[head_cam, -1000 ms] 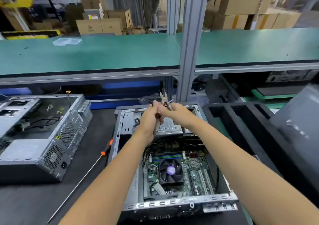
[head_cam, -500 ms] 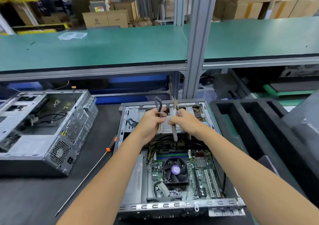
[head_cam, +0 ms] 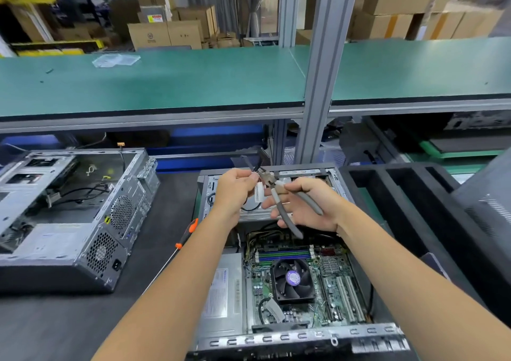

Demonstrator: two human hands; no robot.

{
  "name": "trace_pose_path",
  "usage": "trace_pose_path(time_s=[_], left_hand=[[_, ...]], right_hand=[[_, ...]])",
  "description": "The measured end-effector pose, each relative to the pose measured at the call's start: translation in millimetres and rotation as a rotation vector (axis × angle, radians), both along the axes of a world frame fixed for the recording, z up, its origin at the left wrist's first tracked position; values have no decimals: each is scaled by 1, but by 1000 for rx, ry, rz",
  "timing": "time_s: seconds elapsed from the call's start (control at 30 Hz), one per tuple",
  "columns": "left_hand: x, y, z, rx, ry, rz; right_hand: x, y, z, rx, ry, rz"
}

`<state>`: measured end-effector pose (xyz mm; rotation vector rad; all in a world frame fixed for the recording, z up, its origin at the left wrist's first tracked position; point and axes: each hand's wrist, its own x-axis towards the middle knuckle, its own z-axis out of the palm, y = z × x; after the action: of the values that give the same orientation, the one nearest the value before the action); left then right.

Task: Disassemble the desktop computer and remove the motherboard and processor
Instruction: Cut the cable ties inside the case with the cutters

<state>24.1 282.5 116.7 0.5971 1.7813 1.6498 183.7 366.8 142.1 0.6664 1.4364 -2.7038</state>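
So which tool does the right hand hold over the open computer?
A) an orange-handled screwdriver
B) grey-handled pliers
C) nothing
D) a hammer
B: the right hand grips grey-handled pliers; the orange-handled screwdriver lies on the bench beside the case.

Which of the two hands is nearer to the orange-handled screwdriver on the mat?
The left. The left hand pinches a cable above the open case, closer to the screwdriver lying left of that case. The right hand, holding the pliers, is farther right.
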Motion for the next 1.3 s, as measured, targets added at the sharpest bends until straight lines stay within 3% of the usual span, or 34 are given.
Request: trace_pose_path(time_s=[0.8,1.3], left_hand=[[22,-7,-22,125,-319,-19],[27,-11,-13,186,-456,1]], right_hand=[[11,-17,-28,26,-32,-52],[1,-34,-35,58,65,-138]])
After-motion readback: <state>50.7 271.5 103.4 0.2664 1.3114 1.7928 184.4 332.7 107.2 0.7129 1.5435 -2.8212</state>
